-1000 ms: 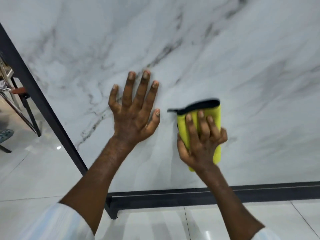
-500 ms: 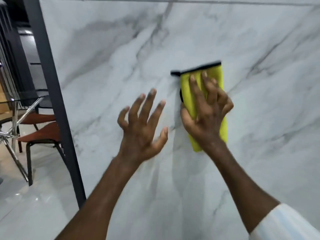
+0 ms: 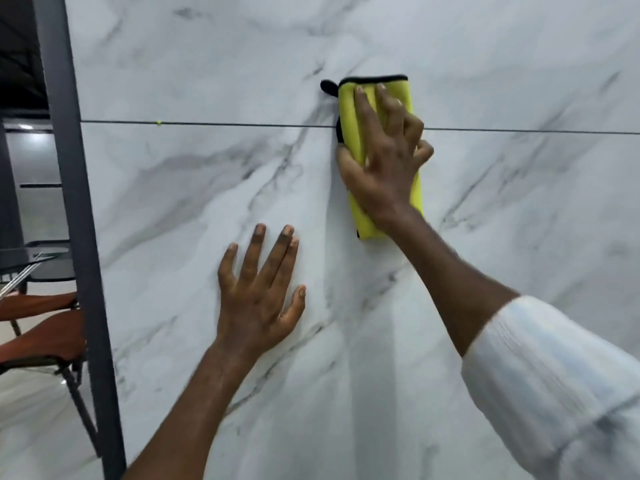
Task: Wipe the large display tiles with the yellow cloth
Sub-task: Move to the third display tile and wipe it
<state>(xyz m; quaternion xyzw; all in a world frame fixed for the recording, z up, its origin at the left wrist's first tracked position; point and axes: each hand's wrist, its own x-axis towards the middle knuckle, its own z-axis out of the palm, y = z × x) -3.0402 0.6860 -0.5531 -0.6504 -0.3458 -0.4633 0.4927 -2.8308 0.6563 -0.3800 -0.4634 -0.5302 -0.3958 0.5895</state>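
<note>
A folded yellow cloth (image 3: 348, 112) with black edging lies flat against the large white marble-look display tiles, across the thin horizontal seam (image 3: 242, 124) between the upper tile (image 3: 207, 57) and the lower tile (image 3: 519, 220). My right hand (image 3: 384, 168) grips the cloth and presses it to the surface, with two fingers stretched up over it, the others curled at its right edge and the thumb at its left edge. My left hand (image 3: 259, 306) rests flat on the lower tile with fingers spread, below and left of the cloth.
A dark metal frame post (image 3: 76, 202) runs down the tiles' left edge. Behind it stand a brown-seated chair (image 3: 41, 334) with black legs and a glass-topped table (image 3: 38, 258) on a glossy floor.
My right hand has slid the cloth upward, from low on the tile to over the seam. My left hand lifted off the tile, then settled flat on it again.
</note>
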